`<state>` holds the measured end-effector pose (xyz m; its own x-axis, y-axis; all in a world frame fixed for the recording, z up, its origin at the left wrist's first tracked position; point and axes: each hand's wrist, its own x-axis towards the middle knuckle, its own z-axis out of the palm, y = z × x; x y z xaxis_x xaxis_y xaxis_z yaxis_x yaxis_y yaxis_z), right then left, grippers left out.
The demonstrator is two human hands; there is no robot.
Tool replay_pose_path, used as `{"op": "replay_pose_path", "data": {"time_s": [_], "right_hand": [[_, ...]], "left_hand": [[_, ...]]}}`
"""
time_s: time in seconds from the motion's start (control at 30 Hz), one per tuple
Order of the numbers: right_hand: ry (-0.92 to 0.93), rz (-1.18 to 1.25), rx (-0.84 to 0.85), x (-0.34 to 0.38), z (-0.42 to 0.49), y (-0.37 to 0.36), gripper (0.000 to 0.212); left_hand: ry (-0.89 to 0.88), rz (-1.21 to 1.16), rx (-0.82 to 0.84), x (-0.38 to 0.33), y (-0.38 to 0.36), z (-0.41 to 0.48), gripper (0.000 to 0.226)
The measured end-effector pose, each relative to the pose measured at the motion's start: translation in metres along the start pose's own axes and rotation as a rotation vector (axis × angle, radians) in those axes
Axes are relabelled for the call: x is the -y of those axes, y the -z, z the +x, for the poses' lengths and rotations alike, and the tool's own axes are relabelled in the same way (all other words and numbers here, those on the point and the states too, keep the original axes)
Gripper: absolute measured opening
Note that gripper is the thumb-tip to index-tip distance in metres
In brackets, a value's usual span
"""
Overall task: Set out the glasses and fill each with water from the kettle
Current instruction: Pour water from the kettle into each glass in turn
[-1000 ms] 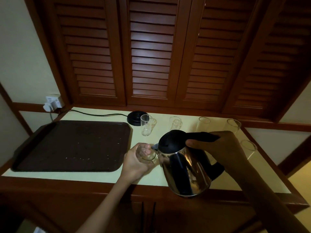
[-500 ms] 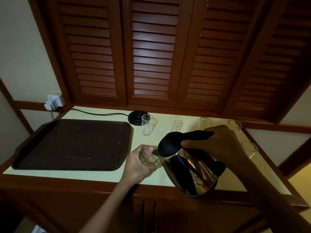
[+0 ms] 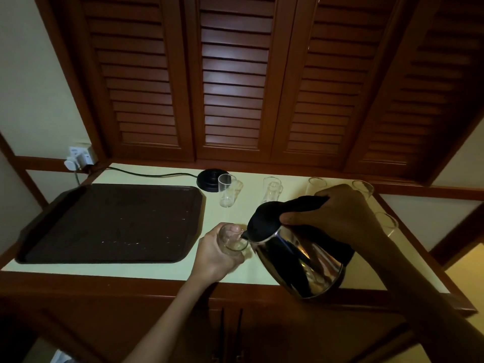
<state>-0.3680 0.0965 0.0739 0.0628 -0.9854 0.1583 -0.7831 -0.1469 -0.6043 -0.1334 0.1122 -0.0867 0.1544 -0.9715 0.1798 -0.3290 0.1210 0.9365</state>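
Observation:
My left hand [image 3: 214, 255] grips a clear glass [image 3: 234, 239] near the counter's front edge. My right hand [image 3: 343, 218] holds the black handle of a steel kettle [image 3: 298, 260], which is tilted left with its spout over the glass's rim. Several other clear glasses stand along the back of the counter: one [image 3: 226, 190] by the kettle base, another [image 3: 272, 188] to its right, two more partly hidden behind my right hand, and one [image 3: 387, 223] at the far right.
A dark brown tray [image 3: 112, 224] covers the left part of the pale counter [image 3: 157, 269]. The black kettle base [image 3: 208, 178] sits at the back, its cord running to a wall socket [image 3: 80, 157]. Louvred wooden doors rise behind.
The kettle has tipped further toward the left, bringing its spout over the held glass. My left hand stays around the glass in much the same spot.

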Motion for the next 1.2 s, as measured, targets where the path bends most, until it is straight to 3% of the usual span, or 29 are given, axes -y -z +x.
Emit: {"op": "replay_pose_path", "data": {"time_s": [0.83, 1.07, 1.2], "right_hand": [[-0.021, -0.043, 0.047, 0.003, 0.009, 0.008, 0.074], [-0.008, -0.063, 0.056, 0.004, 0.012, 0.008, 0.063], [-0.016, -0.058, 0.05, 0.005, 0.013, 0.009, 0.071]], "left_hand": [[0.054, 0.038, 0.009, -0.001, -0.004, 0.007, 0.049], [0.039, -0.01, 0.028, -0.006, -0.004, 0.006, 0.053], [0.039, -0.012, 0.035, -0.005, -0.004, 0.007, 0.051]]}}
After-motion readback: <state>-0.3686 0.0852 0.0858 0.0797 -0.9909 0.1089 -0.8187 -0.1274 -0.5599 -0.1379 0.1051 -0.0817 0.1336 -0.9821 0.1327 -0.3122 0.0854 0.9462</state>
